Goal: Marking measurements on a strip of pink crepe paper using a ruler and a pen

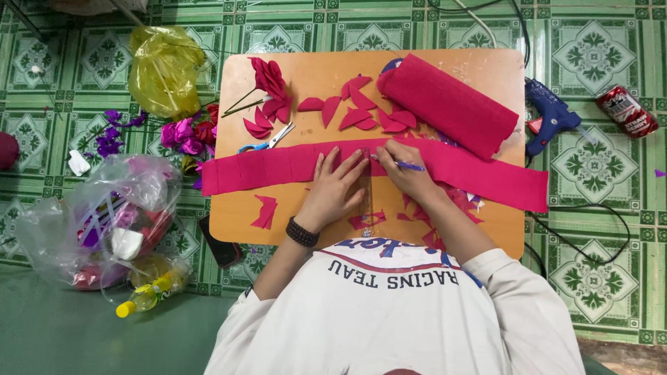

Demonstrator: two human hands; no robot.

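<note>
While the head camera looks straight down on the wooden tabletop [486, 69], the left hand [335, 182] lies flat with its fingers [351, 165] spread, pressing a clear ruler [365, 189] onto the long pink paper strip [278, 167] that runs across the board. Just beside it, the right hand [406, 170] has its fingers closed around a blue pen [410, 166], whose tip rests on the strip at the ruler's edge. A roll of the same pink paper [448, 104] lies behind, with cut petals [358, 111], a finished paper rose [269, 80] and scissors [267, 141] to the left. A blue glue gun [549, 114] sits on the tiled floor [597, 42] at the right. As I judge it, the ruler could skid on the crinkled strip if the left palm eases off, bending the line; hard pen pressure might also tear the thin paper
</note>
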